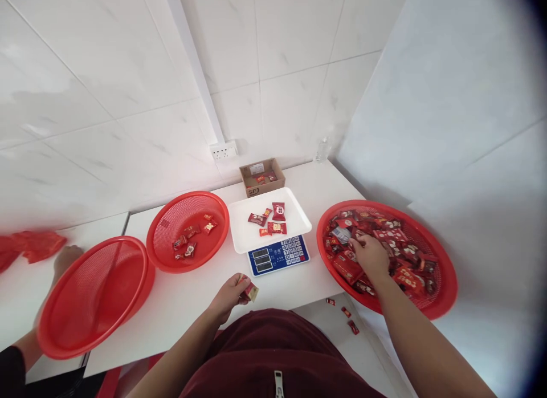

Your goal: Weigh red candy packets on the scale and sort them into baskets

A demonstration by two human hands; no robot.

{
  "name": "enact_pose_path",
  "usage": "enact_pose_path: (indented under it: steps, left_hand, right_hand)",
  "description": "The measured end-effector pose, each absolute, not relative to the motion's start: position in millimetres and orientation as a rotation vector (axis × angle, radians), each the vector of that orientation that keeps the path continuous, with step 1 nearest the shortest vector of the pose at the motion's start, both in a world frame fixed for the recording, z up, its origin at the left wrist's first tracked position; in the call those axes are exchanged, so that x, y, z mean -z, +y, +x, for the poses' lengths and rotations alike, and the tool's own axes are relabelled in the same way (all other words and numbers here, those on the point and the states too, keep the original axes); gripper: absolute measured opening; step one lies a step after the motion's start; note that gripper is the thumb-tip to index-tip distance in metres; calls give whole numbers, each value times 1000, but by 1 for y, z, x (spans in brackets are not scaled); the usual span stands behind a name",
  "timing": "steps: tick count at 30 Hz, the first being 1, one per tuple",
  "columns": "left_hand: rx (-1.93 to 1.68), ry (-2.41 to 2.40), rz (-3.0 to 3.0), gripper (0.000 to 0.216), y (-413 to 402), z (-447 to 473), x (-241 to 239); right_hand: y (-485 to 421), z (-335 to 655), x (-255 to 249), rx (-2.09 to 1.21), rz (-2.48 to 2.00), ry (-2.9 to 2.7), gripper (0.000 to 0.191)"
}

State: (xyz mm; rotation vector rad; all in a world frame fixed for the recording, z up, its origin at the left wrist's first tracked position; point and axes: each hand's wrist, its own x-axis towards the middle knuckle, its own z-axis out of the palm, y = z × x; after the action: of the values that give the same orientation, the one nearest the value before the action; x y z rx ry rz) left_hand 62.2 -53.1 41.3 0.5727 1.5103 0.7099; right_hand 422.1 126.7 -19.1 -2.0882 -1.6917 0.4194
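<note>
My left hand (232, 295) is closed around a small red and cream wrapped snack packet (252, 293), just in front of the scale. My right hand (371, 255) reaches into the large red basket (447, 289) full of red wrapped snack packets (410, 279). Its fingers are pinched together among the packets; what lies between them is hidden. Between my hands stands a blue scale (280, 258) with a white tray (239, 230). Several small red packets (278, 211) lie on that tray.
Left of the scale, one red basket (160, 230) holds several packets; another red basket (141, 261) stands beside it. A cardboard box (273, 187) with packets is behind the tray. Another person's arm (60, 272) is at far left. Packets (346, 312) lie below the table edge.
</note>
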Motion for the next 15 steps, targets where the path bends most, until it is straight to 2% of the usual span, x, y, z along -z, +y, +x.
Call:
enact_pose_path:
  steps: [3, 6, 9, 15]
  left_hand:
    - [-733, 1525, 551, 36, -53, 61, -40]
    - [-789, 1505, 484, 31, -51, 62, -39]
    - [-898, 1493, 398, 22, -43, 65, -41]
    - [-1170, 1364, 345, 7, 15, 74, -68]
  right_hand:
    - [127, 415, 14, -555, -1898, -1308, 27]
    - [118, 395, 12, -874, -1685, -958, 31]
    - [98, 372, 11, -1042, -1661, -989, 32]
    - [70, 345, 14, -693, -1747, -1570, 29]
